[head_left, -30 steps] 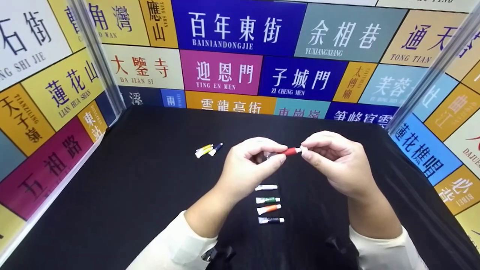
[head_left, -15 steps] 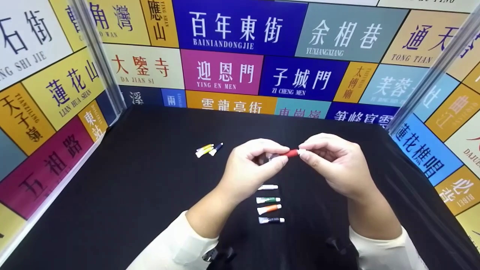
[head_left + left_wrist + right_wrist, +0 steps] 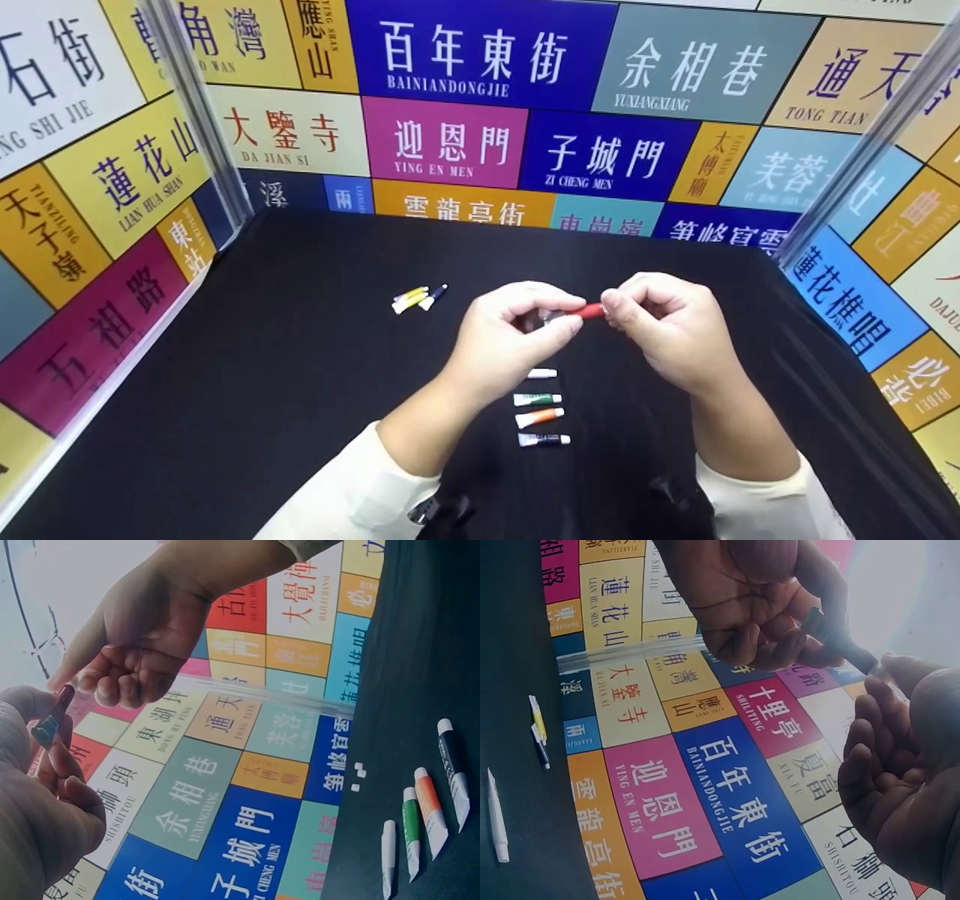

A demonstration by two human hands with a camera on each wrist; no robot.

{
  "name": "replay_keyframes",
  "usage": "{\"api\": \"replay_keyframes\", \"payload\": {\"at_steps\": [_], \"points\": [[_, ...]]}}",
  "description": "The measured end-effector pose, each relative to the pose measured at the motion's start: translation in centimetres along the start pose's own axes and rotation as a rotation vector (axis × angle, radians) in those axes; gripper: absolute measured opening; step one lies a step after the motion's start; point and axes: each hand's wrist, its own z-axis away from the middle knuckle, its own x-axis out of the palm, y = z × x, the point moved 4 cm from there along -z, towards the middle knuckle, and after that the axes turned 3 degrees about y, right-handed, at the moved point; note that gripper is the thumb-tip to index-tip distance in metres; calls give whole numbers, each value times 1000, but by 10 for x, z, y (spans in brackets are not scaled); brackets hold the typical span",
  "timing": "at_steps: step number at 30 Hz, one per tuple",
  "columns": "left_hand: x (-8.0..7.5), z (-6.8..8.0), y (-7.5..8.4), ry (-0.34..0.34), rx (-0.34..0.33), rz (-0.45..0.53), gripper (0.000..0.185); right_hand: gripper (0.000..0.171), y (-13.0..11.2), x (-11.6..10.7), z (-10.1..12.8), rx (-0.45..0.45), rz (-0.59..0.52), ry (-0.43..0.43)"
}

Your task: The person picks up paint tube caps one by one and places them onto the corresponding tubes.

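A black bench [image 3: 262, 390] carries everything here, its surface dark and matte, closed in at the back and on both sides by panels printed with coloured street signs. Near the middle, on the near side, four small tubes lie in a column, each roughly crosswise and just apart from the next: a white tube [image 3: 541, 373] farthest back, then a green tube [image 3: 537, 399], an orange tube [image 3: 538, 418], and a dark tube [image 3: 544, 439] nearest the front. Well apart from them, farther back and to the left, a yellow tube [image 3: 409, 300] lies touching or just beside a dark blue tube [image 3: 433, 297].
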Motion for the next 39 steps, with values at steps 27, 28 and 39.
{"api": "replay_keyframes", "payload": {"at_steps": [27,28,39], "points": [[-6,-3,-3,59,-2,28,19,21,-1,4,-3,-136,-86,-52],[-6,-3,-3,57,-2,28,19,20,0,4,-2,-124,-78,-53],[-4,-2,-4,48,-18,15,18,13,4,3,-2,-30,21,-32]]}}
